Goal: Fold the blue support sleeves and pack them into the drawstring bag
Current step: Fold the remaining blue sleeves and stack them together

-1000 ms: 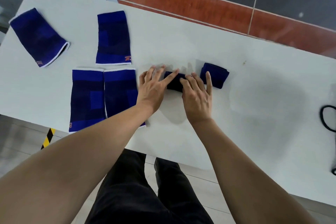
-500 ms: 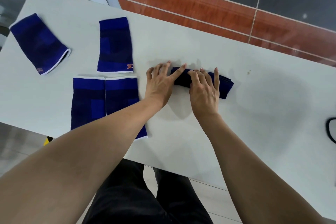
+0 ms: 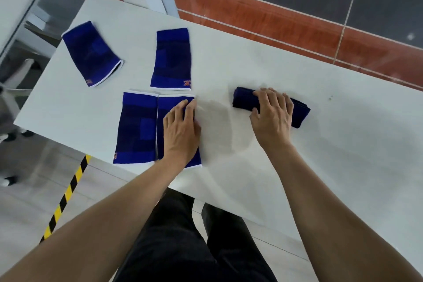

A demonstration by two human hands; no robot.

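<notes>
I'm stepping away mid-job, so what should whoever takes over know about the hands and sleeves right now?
Left hand: fingers lie on the near-right flat sleeve, at its right edge; whether it grips cannot be told.
Right hand: holds the folded sleeves down on the table.
Flat and unfolded: near-left sleeve, middle sleeve, far-left sleeve.
Done: the bundle under the right hand is folded.
Left: fold the four flat sleeves, then pack everything. The drawstring bag is not in view.
</notes>
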